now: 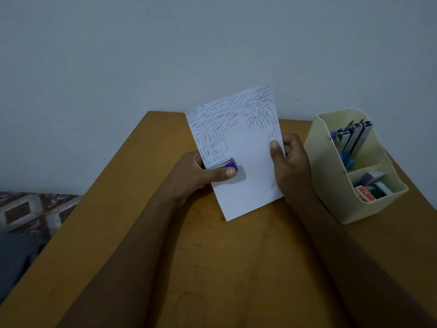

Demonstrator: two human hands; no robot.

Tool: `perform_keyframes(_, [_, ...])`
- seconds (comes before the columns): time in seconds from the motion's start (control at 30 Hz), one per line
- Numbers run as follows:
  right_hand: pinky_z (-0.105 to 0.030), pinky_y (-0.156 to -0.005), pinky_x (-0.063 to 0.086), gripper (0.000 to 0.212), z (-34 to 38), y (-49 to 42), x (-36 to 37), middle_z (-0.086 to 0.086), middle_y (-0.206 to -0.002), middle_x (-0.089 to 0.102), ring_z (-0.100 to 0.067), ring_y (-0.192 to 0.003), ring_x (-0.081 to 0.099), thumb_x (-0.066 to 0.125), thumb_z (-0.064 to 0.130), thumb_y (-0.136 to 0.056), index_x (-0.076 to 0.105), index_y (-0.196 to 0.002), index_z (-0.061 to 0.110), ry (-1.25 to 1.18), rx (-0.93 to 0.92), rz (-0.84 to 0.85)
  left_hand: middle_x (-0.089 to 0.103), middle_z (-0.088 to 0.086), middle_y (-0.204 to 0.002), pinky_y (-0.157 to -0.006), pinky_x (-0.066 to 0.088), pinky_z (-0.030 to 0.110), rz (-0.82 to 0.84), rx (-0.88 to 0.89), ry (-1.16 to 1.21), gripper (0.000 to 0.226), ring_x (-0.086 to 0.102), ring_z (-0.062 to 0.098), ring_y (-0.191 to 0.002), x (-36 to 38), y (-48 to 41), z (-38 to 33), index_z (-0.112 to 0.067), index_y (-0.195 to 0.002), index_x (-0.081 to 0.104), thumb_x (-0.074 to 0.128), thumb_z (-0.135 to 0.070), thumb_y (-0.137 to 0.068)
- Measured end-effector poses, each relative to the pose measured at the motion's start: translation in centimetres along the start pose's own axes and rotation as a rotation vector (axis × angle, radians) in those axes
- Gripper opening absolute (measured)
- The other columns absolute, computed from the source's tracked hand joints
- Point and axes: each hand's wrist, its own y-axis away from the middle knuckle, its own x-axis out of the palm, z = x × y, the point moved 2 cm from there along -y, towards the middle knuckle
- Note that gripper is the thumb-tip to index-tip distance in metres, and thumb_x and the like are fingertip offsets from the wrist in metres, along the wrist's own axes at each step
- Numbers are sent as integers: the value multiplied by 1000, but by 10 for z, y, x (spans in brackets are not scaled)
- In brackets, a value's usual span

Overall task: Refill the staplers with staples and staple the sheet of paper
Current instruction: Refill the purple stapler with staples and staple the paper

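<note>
Left hand (197, 177) grips stapler (226, 164), right hand (294, 159) sheet (251, 185)

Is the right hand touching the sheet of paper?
Touching. Head view shows the right hand pinching the sheet of paper at its right edge, thumb on front.

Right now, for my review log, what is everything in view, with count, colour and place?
sheet of paper: one, white, many staples across its upper part, held above the table.
purple stapler: one, purple and metal, on the sheet's left edge.
organiser: one, cream, two compartments, table's right side.
upright staplers: several, metal with blue parts, rear compartment; count unclear.
small boxes: red and green among them, front compartment; count unclear.
table: one, ochre wood.
wall: one, pale grey, behind.
patterned surface: one, brown and white, lower left.
left hand: grips the purple stapler.
right hand: pinches the sheet's right edge.
</note>
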Motion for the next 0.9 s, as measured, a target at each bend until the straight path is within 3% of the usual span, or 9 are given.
perform_keyframes(0.1, [-11,-71,52,6,0,0,0,17,-93,56,0,-86,59,46,21,-97,45,-102,18,10,-16,7,70,-21,-85,-56,46,9,-23,-3,2,36,66,-4,-77,-2,0,0,-27,-105,60,71,-27,-71])
perform_keyframes(0.23, [-9,-68,50,7,-2,0,0,17,-92,56,1,-84,59,47,21,-97,45,-102,16,23,-22,5,69,-10,-95,-55,46,10,-27,-8,-9,38,66,-2,-77,-3,-1,2,-19,-111,61,72,-20,-75])
perform_keyframes(0.57, [-10,-69,51,5,-3,-1,1,16,-92,57,11,-81,58,47,19,-97,45,-100,15,9,-16,35,69,-10,-82,-49,42,7,-50,8,-3,20,62,-3,-58,-1,-1,2,-14,-96,65,73,-10,-78])
perform_keyframes(0.63, [-10,-69,51,5,-3,0,1,17,-92,56,11,-82,59,47,18,-97,45,-100,15,5,-12,51,71,-12,-77,-51,44,9,-60,14,0,19,64,-1,-62,0,-2,2,-15,-92,66,75,-12,-76])
perform_keyframes(0.77, [-12,-70,52,5,-3,0,0,16,-92,56,2,-83,60,47,18,-97,45,-99,14,-1,-10,58,73,-10,-90,-62,51,17,-83,17,7,33,70,9,-84,1,-2,4,-21,-96,67,79,-27,-66])
perform_keyframes(0.9, [-16,-71,53,6,-4,0,0,14,-92,58,-3,-84,60,47,19,-97,46,-99,14,0,-8,51,73,-9,-93,-65,53,20,-89,17,9,35,71,11,-86,2,-3,3,-21,-98,67,79,-26,-66])
